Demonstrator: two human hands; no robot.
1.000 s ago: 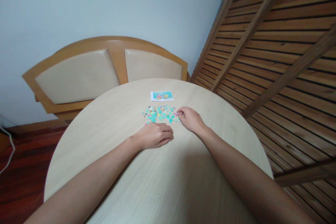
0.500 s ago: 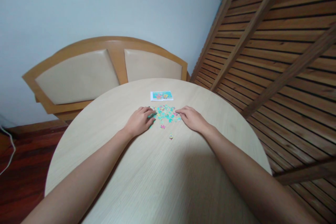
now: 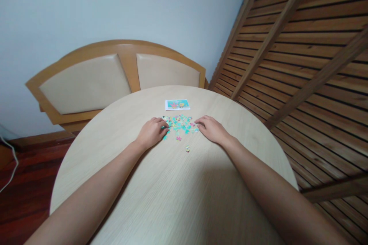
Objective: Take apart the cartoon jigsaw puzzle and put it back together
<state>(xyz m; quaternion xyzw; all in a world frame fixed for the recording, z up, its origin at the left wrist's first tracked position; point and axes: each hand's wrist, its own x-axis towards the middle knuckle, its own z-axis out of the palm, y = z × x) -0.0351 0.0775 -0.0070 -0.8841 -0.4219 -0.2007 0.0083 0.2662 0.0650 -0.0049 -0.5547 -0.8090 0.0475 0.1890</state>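
A loose pile of small jigsaw puzzle pieces [image 3: 181,123], mostly turquoise with some pink and yellow, lies on the round table. At the pile's left edge rests my left hand [image 3: 153,131], fingers bent and thumb apart; pieces lie by its fingertips and are partly hidden there. My right hand [image 3: 211,128] is at the right edge, its fingers loosely bent and nothing visible in them. A pink piece [image 3: 178,138] lies just in front of the pile. Nearer to me is a single yellowish piece [image 3: 188,149]. Behind the pile lies a picture card [image 3: 178,104] with two cartoon figures on turquoise.
The pale wood-grain table [image 3: 172,191] fills the middle of the view. A bench with a padded backrest [image 3: 86,84] stands behind it against the wall. To the right leans a slatted wooden panel [image 3: 287,84]. A white cable [image 3: 13,160] hangs at far left.
The fingers of my left hand have drawn back slightly to the left, uncovering a few pieces. My right fingertips have pulled back a little to the right. The card stays put.
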